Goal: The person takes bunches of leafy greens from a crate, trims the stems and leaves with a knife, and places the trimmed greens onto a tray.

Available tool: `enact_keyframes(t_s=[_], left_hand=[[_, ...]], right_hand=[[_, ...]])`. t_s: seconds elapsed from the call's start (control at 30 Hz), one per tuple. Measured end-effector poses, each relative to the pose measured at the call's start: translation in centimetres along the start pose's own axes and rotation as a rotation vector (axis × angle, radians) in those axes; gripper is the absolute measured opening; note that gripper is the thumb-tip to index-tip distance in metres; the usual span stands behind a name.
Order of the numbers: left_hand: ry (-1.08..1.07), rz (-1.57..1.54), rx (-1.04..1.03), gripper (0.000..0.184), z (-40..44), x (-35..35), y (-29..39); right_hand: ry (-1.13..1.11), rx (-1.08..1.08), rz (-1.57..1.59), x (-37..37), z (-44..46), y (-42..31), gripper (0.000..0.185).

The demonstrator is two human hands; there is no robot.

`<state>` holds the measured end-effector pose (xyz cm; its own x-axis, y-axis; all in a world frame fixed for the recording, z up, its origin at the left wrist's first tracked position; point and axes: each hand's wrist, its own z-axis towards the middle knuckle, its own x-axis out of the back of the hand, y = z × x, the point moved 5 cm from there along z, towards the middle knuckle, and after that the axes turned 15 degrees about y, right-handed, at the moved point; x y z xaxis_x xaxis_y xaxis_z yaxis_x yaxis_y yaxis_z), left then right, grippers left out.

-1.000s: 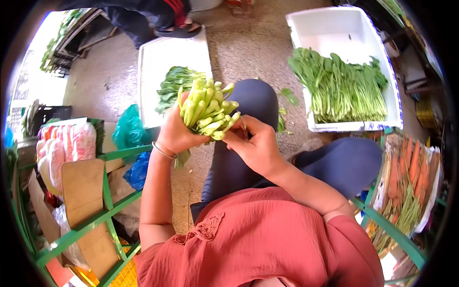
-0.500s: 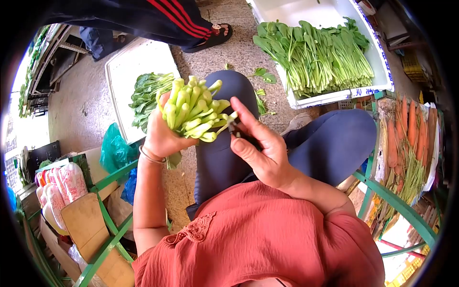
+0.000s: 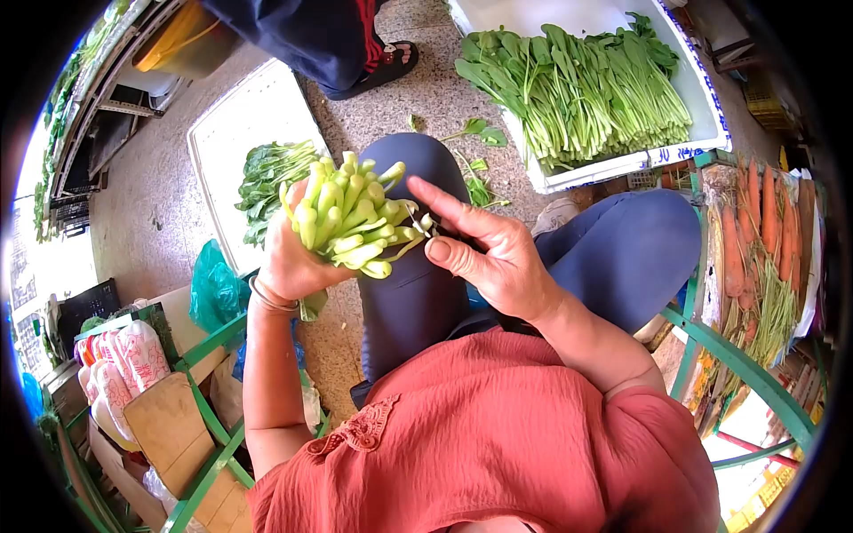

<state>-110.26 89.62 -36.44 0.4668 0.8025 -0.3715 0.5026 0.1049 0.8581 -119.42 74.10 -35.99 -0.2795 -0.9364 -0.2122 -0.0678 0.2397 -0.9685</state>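
Note:
A bunch of leafy greens [image 3: 346, 213], its pale stem ends facing up, is wrapped by the fingers of my left hand [image 3: 298, 253]. My right hand [image 3: 498, 258] is closed round a small dark tool with a thin metal blade [image 3: 418, 220], whose tip touches the stems at the bunch's right side. Most of the tool is hidden in the palm, and its kind cannot be made out. My right index finger is stretched out above it. Beyond my left hand, more greens [image 3: 267, 182] lie on a white foam lid [image 3: 227, 133].
A white foam box [image 3: 613, 164] of greens stands at the upper right. Carrots [image 3: 769, 222] lie behind a green rail [image 3: 746, 369] at the right. Another person's sandalled foot [image 3: 391, 67] is at the top. Teal bag [image 3: 213, 289] and patterned gloves [image 3: 133, 355] are at the left.
The view has shifted, so the foam box sits further left and higher. My right hand has opened its grip somewhat, showing the tool. The other person's legs have moved.

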Motion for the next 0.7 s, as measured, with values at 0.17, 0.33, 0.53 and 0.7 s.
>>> enact_keyframes(t_s=[0.17,0.33,0.53,0.7], left_hand=[[0.028,1.0,-0.387,0.057,0.3,0.4,0.8],[0.145,0.96,-0.494,0.065,0.5,1.0,0.9],[0.143,0.935,-0.499,0.071,0.7,1.3,0.8],[0.074,1.048,-0.524,0.073,1.1,1.1,1.1]], right_hand=[[-0.05,-0.038,0.021,0.1,0.0,0.1,0.047],[-0.08,-0.102,0.066,0.2,0.3,-0.2,0.047],[-0.163,-0.266,0.117,0.6,0.5,0.1,0.047],[-0.189,-0.166,0.123,0.6,0.5,0.5,0.048]])
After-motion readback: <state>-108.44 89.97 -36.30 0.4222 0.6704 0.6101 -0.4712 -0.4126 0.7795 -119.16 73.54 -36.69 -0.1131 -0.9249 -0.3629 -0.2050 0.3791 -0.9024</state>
